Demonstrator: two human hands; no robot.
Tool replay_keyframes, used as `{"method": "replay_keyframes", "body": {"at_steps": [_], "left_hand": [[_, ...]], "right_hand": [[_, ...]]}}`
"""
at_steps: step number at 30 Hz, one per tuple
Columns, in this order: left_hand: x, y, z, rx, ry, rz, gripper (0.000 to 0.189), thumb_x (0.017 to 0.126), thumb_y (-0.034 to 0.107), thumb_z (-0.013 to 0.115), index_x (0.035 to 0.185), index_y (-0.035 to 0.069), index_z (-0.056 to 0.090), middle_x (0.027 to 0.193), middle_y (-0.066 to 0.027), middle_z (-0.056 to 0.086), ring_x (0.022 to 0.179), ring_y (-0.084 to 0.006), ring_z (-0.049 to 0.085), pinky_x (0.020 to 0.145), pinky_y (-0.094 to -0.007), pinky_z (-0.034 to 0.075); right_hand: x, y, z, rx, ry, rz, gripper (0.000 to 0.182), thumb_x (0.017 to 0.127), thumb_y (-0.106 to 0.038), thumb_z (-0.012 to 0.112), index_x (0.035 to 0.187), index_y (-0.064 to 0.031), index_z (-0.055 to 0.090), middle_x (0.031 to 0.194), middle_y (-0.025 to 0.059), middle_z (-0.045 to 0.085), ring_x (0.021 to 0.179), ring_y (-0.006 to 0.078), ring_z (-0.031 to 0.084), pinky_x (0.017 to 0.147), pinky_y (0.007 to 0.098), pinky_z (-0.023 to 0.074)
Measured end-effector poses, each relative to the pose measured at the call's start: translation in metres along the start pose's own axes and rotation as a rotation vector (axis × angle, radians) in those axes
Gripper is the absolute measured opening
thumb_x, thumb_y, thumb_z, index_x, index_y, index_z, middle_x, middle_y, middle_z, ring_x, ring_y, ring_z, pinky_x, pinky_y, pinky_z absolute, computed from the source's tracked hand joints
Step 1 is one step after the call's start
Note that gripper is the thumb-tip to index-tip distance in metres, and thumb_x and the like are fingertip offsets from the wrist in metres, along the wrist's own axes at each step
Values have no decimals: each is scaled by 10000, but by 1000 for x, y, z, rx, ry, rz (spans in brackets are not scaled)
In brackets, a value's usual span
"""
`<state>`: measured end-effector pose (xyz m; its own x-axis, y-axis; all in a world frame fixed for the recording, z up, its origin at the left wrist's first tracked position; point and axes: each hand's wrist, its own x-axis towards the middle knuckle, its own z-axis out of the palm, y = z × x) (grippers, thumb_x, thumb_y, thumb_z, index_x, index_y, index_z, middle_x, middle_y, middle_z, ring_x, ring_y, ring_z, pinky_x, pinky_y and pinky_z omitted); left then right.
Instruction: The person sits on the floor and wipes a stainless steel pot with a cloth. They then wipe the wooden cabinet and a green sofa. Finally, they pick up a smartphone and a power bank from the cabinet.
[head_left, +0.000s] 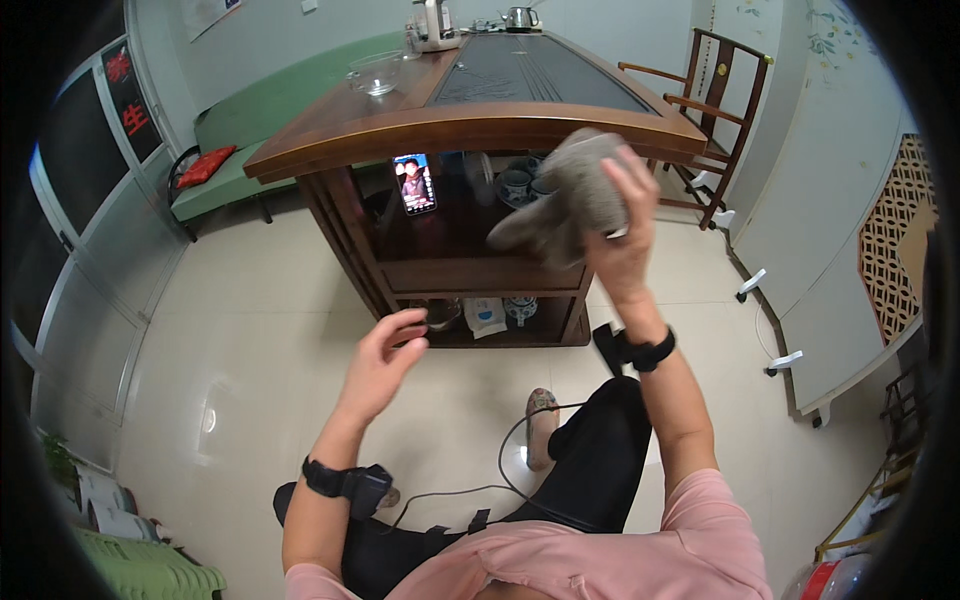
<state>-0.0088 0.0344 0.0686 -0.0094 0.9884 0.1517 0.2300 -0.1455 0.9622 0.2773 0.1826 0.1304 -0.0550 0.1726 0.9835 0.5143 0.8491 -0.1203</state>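
A grey cloth (585, 196), blurred by motion, hangs bunched from my right hand (628, 225) in front of the right end of the tea table. Nothing shows in my left hand (386, 364), whose fingers are half curled and apart, before the cabinet's lower left corner. The wooden tea table (465, 131) has a dark inlaid top and open shelves below. On the upper shelf a lit phone (415, 184) leans upright, and blue-patterned cups (516, 184) sit on a plate partly behind the cloth.
The lower shelf holds a white packet (485, 316), a blue-and-white teapot (520, 309) and a glass vessel (442, 313). A glass bowl (376, 73) stands on the tabletop. A wooden armchair (716, 112) is to the right, a green sofa (285, 105) to the left. A cable (504, 450) crosses my lap.
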Motion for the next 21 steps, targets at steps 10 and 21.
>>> {"method": "replay_keyframes", "body": {"at_steps": [10, 21], "left_hand": [[12, -47, -55, -99, 235, -186, 254, 955, 170, 546, 1155, 21, 589, 1102, -69, 653, 983, -144, 623, 840, -279, 482], [28, -75, -57, -176, 171, -262, 270, 962, 201, 537, 1150, 15, 592, 1087, -85, 655, 982, -144, 621, 863, -289, 481]], "right_hand": [[-1, 140, -55, -673, -196, -81, 699, 680, 62, 721, 1281, -261, 571, 1508, 111, 249, 1388, 375, 276, 1118, 467, 347], [13, 128, -27, -945, -589, -403, 785, 685, -30, 666, 1394, -312, 482, 1526, 10, 303, 1367, 305, 308, 1032, 416, 322]]}}
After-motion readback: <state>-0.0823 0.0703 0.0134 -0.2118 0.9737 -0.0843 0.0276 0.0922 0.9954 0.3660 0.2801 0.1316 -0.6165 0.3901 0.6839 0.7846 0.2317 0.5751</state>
